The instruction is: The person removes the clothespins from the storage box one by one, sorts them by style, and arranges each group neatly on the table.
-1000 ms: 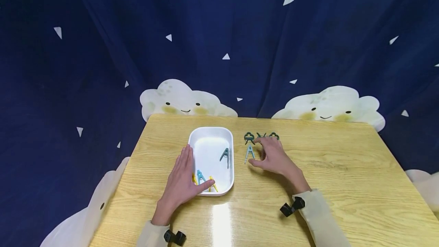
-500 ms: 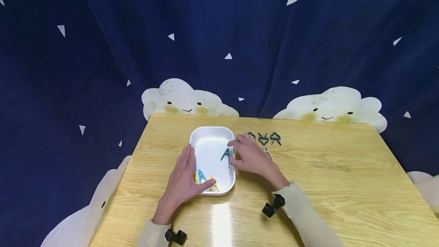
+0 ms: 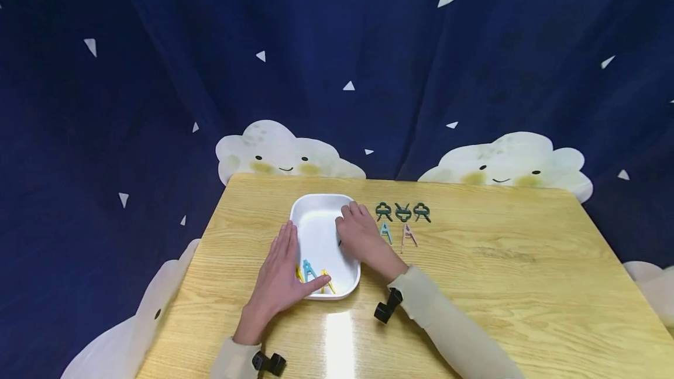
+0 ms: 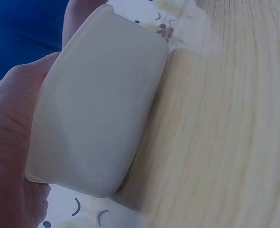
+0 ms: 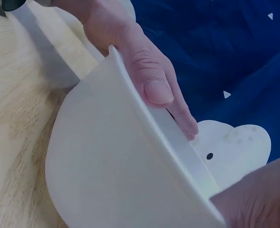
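Note:
A white tray [image 3: 317,238] lies on the wooden table. My left hand [image 3: 281,279] rests along its left side, fingers straight, thumb reaching over the inside near the front. Close to that thumb lie a light blue clip [image 3: 308,269] and a yellow clip [image 3: 327,281]; another yellow one [image 3: 299,274] is partly covered by the hand. My right hand [image 3: 360,234] reaches over the tray's right rim with curled fingers. Beneath it a dark tip [image 3: 340,243] of the dark green clip shows; the hand hides the rest, including whether the fingertips pinch it.
Right of the tray, several dark green clips form a row, among them a left one [image 3: 384,211], an upside-down one [image 3: 403,213] and a right one [image 3: 421,212]. Below them lie a light blue clip [image 3: 386,233] and a pink clip [image 3: 408,236]. A blue curtain [image 3: 337,45] hangs behind the table.
My right hand has moved left from the clips on the table into the tray, and its spread fingers have curled down over the dark green clip. The left hand has stayed put.

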### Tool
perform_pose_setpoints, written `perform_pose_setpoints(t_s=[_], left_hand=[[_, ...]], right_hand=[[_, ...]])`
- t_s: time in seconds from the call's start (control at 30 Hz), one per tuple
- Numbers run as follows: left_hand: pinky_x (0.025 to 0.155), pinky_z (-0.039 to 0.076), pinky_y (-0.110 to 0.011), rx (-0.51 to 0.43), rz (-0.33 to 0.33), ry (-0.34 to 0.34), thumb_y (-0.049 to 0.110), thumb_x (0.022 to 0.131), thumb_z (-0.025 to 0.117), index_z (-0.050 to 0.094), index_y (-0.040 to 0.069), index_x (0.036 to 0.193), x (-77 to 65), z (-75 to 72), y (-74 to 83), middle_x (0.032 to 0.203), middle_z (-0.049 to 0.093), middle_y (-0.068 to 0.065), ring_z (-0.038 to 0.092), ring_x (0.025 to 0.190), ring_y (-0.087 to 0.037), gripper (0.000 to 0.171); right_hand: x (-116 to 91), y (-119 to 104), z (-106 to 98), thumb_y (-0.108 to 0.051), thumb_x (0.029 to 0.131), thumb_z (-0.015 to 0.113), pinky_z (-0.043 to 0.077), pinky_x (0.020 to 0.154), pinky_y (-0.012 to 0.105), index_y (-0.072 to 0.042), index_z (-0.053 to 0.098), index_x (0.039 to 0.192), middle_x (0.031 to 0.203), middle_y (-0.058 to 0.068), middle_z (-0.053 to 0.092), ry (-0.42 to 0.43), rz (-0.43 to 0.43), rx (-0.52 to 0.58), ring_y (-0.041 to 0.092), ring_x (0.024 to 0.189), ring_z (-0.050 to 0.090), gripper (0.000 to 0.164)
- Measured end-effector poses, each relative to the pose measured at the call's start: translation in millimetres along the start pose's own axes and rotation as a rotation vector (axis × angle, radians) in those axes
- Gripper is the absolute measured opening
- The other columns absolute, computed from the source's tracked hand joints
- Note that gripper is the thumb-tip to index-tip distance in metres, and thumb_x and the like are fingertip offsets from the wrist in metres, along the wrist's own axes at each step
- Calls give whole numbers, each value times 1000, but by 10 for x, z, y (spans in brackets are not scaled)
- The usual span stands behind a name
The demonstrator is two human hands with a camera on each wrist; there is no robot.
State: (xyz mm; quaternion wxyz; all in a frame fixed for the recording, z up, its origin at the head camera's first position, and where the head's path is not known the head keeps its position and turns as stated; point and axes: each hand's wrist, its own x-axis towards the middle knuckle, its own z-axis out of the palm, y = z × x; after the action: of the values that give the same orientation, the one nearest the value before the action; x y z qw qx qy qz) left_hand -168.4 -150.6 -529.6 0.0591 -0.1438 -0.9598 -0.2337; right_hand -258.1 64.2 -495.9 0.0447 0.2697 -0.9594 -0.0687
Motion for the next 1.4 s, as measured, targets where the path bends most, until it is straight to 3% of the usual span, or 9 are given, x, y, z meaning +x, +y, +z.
perform_pose_setpoints(t_s=[0.23,0.53,0.67,0.9,1.13,1.4], left_hand=[[131,13,-45,-5,-3,0,87,79,63,6,0,166,-4,-5,-17,176,1,-13,2,162,-25,135],[131,12,-45,4,10,2,85,80,64,6,-1,166,6,-3,-14,176,-1,-12,5,162,-28,135],[131,14,-46,3,16,16,84,80,66,8,-2,166,1,-6,-10,175,5,-15,7,162,-29,134],[130,19,-50,7,50,63,81,79,69,13,-4,165,-7,9,-4,174,12,-19,12,161,-33,133],[130,19,-49,8,54,67,81,79,69,13,-5,165,-5,15,-7,174,11,-19,13,161,-34,133],[130,20,-50,3,51,65,81,80,68,13,-4,165,-10,8,-11,174,11,-18,11,161,-32,132]], right_hand=[[22,-95,-22,-26,100,60,38,92,39,-5,73,96,104,9,55,-103,114,-140,27,105,43,25],[55,-177,60,-29,101,61,36,83,37,-9,75,86,89,6,51,-111,117,-189,25,95,39,28],[87,-241,89,-31,97,67,35,82,37,-12,72,77,85,4,49,-84,93,-131,25,92,37,27],[128,-338,155,-26,93,65,36,79,38,-15,57,60,82,3,50,52,61,53,25,87,40,36],[138,-351,175,-33,105,55,39,83,39,-16,54,59,81,3,51,93,69,251,25,88,43,48],[108,-359,158,-40,103,57,41,82,40,-15,52,57,76,4,53,90,89,257,27,86,46,52]])
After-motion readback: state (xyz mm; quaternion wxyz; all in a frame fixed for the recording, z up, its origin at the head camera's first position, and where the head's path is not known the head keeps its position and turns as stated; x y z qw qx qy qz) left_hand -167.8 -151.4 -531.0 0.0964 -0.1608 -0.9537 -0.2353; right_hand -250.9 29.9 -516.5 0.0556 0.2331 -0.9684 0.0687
